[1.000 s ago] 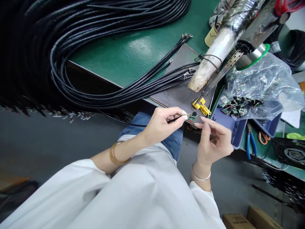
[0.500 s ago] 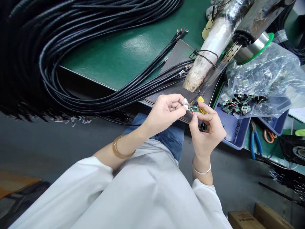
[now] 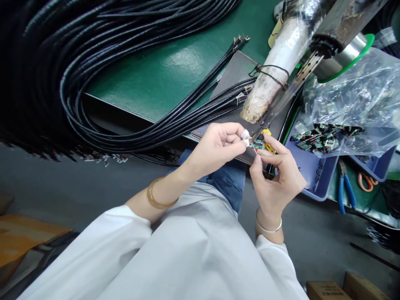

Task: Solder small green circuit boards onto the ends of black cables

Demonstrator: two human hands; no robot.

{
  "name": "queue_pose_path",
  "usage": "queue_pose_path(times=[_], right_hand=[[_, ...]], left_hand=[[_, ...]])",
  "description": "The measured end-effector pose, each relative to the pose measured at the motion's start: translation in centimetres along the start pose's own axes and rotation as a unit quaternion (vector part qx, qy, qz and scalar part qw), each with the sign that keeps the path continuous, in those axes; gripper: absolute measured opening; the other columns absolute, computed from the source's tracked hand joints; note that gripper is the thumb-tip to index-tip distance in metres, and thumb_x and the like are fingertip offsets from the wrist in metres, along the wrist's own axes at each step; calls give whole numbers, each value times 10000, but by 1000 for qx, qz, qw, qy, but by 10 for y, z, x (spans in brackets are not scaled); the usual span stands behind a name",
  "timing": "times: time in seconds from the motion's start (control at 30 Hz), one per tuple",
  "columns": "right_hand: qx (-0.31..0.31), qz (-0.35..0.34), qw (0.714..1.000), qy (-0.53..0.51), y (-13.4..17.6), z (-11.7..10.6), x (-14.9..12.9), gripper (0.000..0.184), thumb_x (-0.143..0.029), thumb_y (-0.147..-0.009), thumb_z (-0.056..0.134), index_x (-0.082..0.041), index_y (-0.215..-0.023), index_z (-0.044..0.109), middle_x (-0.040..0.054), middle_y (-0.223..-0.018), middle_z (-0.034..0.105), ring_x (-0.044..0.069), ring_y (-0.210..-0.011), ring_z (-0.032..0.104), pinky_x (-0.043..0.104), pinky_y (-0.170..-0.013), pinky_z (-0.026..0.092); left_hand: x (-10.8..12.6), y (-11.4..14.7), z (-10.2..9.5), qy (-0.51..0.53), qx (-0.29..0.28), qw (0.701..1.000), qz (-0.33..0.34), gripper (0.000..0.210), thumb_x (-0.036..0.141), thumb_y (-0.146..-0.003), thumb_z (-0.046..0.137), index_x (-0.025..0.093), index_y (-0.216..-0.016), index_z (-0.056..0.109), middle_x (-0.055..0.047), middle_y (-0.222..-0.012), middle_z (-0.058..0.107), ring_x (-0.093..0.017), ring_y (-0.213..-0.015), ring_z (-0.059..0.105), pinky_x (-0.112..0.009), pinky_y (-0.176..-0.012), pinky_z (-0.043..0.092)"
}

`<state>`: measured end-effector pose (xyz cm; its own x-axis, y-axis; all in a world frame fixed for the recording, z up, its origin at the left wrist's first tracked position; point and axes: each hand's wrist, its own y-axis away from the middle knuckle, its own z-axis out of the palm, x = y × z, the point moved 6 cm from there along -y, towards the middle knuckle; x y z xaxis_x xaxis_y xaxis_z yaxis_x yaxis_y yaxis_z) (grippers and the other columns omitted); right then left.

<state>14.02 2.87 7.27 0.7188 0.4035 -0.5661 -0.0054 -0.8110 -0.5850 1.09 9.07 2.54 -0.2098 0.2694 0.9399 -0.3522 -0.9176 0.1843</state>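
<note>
Left of the white pipe [image 3: 265, 79], bare green tabletop [image 3: 175, 71] lets you pass between black cables [image 3: 140, 141]; right of it, the metal rod [image 3: 306, 71] and plastic bag [image 3: 368, 87] obstruct your right hand [image 3: 278, 177].

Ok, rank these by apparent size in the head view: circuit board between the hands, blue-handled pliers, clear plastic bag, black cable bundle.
1. Black cable bundle
2. Clear plastic bag
3. Blue-handled pliers
4. Circuit board

Details on the circuit board [image 3: 258, 144] are too small to tell.
</note>
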Motion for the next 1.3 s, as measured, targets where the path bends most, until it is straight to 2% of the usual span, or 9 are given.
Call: queue_pose_path(times=[0.17, 0.37, 0.53, 0.8, 0.97, 1.17, 1.3], right_hand=[[-21, -9, 1000, 4, 1, 1, 1, 182, -64, -817, 658, -222, -864, 583, 53, -1159, 753, 200, -994, 763, 326, -826, 649], [-18, -2, 1000, 9, 0, 0, 5, 137, -101, -844, 650, -225, -883, 608, 43, -1076, 770, 219, -1078, 742, 333, -819, 645], [-11, 8, 1000, -2, -2, -1, 3, 154, -81, -826, 659, -220, -878, 616, 58, -1092, 768, 234, -1085, 739, 347, -805, 650], [-21, 9, 1000, -15, -1, -1, 4, 174, -65, -812, 655, -216, -863, 586, 60, -1201, 740, 211, -978, 768, 319, -778, 653], [-36, -9, 999, 14, -2, 0, 3, 166, -76, -826, 656, -221, -856, 581, 44, -1136, 759, 196, -1025, 754, 306, -828, 634], [-22, -13, 999, 28, 2, -2, 3, 151, -91, -836, 669, -221, -880, 607, 34, -1077, 771, 183, -1026, 748, 279, -792, 625], [-10, -14, 999, 37, 3, -1, 3, 147, -90, -832, 675, -215, -888, 622, 48, -1118, 765, 186, -1026, 748, 286, -802, 625]], left_hand=[[-7, -2, -3, -10, -22, 999, -28, 76, 170, -750, 637, 155, -728, 566, 75, -458, 437, -30, -412, 334, -185, -440, 225], [-4, -1, 0, -7, -21, 999, -27, 77, 174, -740, 641, 154, -729, 568, 73, -452, 441, -35, -412, 349, -187, -445, 227], [0, -1, 1, -7, -26, 1000, -15, 67, 170, -755, 633, 155, -743, 569, 75, -458, 436, -31, -409, 334, -188, -441, 207], [1, -3, -2, -21, -39, 999, -32, 47, 132, -744, 616, 152, -748, 573, 78, -461, 429, -30, -413, 341, -177, -435, 211], [-5, -4, -3, -28, -52, 997, -47, 45, 113, -739, 598, 150, -758, 579, 78, -451, 441, -30, -410, 338, -171, -435, 213], [-11, -3, 0, -22, -68, 996, -50, 40, 125, -740, 599, 150, -740, 568, 82, -442, 435, -28, -409, 335, -167, -440, 224], [-10, -1, 0, -17, -52, 998, -39, 76, 172, -769, 618, 144, -720, 567, 70, -468, 453, -28, -430, 360, -170, -454, 239]])
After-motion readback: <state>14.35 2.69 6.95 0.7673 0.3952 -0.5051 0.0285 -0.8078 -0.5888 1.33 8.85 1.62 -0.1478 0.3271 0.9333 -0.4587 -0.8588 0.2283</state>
